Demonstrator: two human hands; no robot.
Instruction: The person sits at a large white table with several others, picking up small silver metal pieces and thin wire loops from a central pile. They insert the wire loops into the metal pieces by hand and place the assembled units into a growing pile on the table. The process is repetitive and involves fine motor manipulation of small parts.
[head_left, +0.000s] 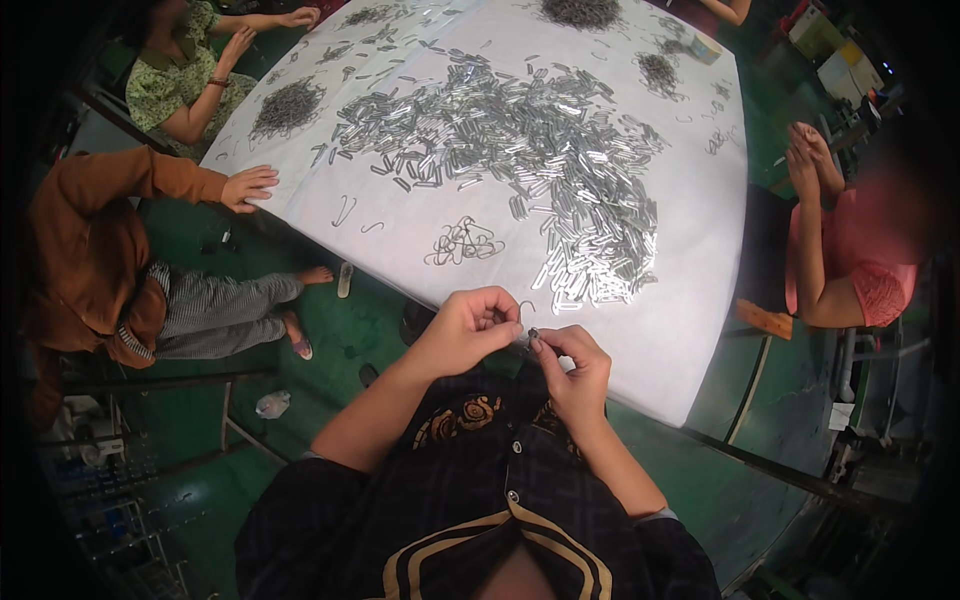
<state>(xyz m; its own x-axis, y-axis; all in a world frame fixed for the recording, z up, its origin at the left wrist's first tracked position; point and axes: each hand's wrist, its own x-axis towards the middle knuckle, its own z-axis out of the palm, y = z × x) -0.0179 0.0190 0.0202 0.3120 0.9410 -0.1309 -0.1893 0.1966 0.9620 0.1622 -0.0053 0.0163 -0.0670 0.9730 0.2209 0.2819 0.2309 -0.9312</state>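
My left hand [478, 325] is closed in a pinch at the table's near edge, holding a thin S-shaped wire hook [527, 306] whose curved end stands up past the fingertips. Close beside it, my right hand [574, 368] pinches a small dark metal piece [533, 334] between thumb and forefinger. The fingertips of both hands nearly meet, and they partly cover how the hook and the piece touch. Just beyond them lies a loose heap of wire hooks [465, 243]. A broad spread of flat, shiny metal clips [600, 235] stretches from near my right hand to the table's middle.
Darker heaps of hooks lie on the white-covered table [690, 330] at far left [288, 108], far middle [582, 11] and far right [658, 74]. A tub [706, 48] stands at the far right edge. Several people surround the table; one rests a hand [250, 188] on its left edge.
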